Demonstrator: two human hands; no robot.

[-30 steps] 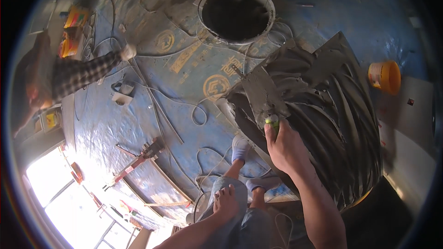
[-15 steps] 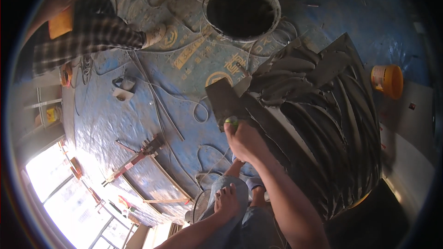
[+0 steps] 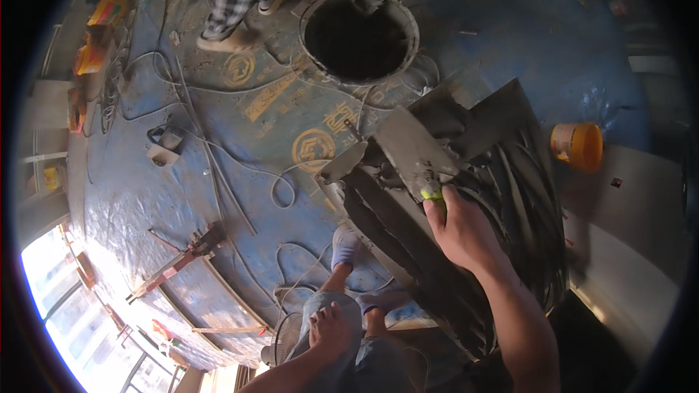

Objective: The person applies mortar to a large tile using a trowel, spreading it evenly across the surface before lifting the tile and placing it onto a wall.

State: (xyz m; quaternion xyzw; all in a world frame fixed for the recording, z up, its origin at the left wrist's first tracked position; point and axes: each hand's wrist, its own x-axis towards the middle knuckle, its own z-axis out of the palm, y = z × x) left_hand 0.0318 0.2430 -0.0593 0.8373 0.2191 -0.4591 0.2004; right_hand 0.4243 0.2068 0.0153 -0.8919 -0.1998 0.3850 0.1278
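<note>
My right hand [image 3: 470,229] grips the green handle of a flat trowel [image 3: 411,147]. The trowel's grey, smeared blade points up and left, over the upper left part of a slab coated in dark grey mortar [image 3: 517,167]. Ridges and streaks run through that wet layer, and a smoother dark strip lies along the slab's left side. My left hand [image 3: 329,331] rests on my bent knee with its fingers laid over the denim, holding nothing.
A big bucket of dark mortar [image 3: 415,33] stands beyond the slab. An orange tub [image 3: 584,147] is at the right. Loose cable [image 3: 280,193] loops over the blue floor sheet. A long red and grey tool [image 3: 182,258] lies at left. Another person's checked trouser leg [image 3: 234,0] shows at the back.
My right hand has carried the trowel rightward, from the slab's left edge onto the mortar. The other person's legs have shifted, and my whole view has turned slightly. My left hand stays on the knee.
</note>
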